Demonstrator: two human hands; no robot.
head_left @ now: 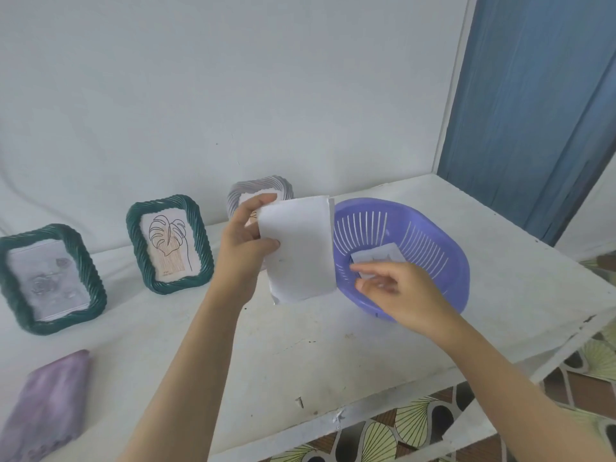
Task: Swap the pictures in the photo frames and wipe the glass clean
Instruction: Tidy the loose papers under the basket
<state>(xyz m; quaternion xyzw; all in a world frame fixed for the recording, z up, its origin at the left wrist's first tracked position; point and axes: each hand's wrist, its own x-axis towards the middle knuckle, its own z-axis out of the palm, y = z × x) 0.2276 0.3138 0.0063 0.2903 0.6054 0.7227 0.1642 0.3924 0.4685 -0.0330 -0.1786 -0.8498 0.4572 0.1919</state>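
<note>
- Cloth (46, 405), purple and folded, lies at the near left corner of the table (300, 355), untouched; it is within reach for the glass wiping, which I judge comes later.
- Right hand (396, 291) reaches over the near rim of the purple basket (443, 248) and pinches the small paper (376, 258) lying inside. Lifting it by one edge, rather than crushing it against the slotted wall, should keep it flat.
- Left hand (246, 241) grips the white sheet (300, 248) by its left edge, thumb in front, holding it upright just left of the basket with its blank side to the camera. Fingers are best kept to the margin, so no marks reach the printed face.
- Pale frame (260, 198) stands directly behind that sheet, mostly hidden; likely where a picture goes.
- Two green frames stand further left against the white backdrop: the leaf frame (170, 243) and the far-left frame (50, 278), both with pictures in.
</note>
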